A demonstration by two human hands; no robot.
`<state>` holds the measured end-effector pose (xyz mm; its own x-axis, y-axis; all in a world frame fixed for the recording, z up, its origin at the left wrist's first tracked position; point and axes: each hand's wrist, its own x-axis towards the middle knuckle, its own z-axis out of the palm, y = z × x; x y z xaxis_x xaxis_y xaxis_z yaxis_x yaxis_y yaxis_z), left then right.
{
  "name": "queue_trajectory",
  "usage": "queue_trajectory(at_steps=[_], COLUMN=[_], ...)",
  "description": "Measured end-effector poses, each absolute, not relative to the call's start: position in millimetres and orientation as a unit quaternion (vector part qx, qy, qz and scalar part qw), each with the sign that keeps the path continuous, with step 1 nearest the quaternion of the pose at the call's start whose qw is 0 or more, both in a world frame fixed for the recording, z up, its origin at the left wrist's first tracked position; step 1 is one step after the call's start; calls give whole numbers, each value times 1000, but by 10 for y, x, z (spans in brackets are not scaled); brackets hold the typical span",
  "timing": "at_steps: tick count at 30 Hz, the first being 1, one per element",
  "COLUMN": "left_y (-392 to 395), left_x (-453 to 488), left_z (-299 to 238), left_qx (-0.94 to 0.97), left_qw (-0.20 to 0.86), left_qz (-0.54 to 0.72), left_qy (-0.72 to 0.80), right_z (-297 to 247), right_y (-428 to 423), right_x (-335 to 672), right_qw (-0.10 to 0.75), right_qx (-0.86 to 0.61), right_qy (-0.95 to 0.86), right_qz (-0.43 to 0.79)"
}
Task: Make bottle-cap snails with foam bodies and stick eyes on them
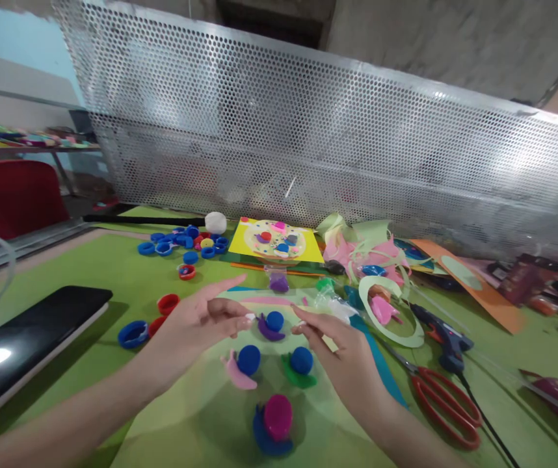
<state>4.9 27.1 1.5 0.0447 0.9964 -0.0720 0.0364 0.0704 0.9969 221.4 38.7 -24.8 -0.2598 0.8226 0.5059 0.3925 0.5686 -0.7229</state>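
Note:
My left hand point(203, 322) is closed in a pinch on a small white bit point(250, 317), just left of a snail with a purple body point(270, 330) and a blue cap shell point(274, 320). To the right of that snail, my right hand point(332, 335) also pinches a tiny white bit point(301, 323). Nearer me lie a pink snail point(240, 373) and a green snail point(301, 377), each with a blue cap as its shell. A blue snail with a magenta cap point(278, 417) is closest to me. All sit on a pale green sheet point(172, 429).
Blue and red bottle caps point(163, 248) lie back left, beside a white ball point(215, 223). At left is a black phone-like slab point(30, 338). Red-handled scissors point(447, 406) and a glue gun point(447, 341) lie right, near paper scraps point(357, 244). A perforated metal panel point(279, 123) stands behind.

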Motion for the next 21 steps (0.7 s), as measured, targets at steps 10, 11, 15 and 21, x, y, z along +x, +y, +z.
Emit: queue_trajectory(at_steps=[10,11,15,21], left_y=[227,219,194,180], left_x=[104,114,120,142], left_z=[12,7,-33,-80], left_qx=[574,578,590,557], left_qw=[485,479,475,535], left_qz=[420,413,400,389], left_qy=[509,515,516,502], right_z=[-161,-153,-153,-193], right_y=[328,322,315,292], right_x=[2180,2178,2172,2169], right_qw=[413,404,393,406], right_qx=[-432,-430,-413,-412], right_qy=[-761,-764,-778,-773], right_qz=[254,263,266,260])
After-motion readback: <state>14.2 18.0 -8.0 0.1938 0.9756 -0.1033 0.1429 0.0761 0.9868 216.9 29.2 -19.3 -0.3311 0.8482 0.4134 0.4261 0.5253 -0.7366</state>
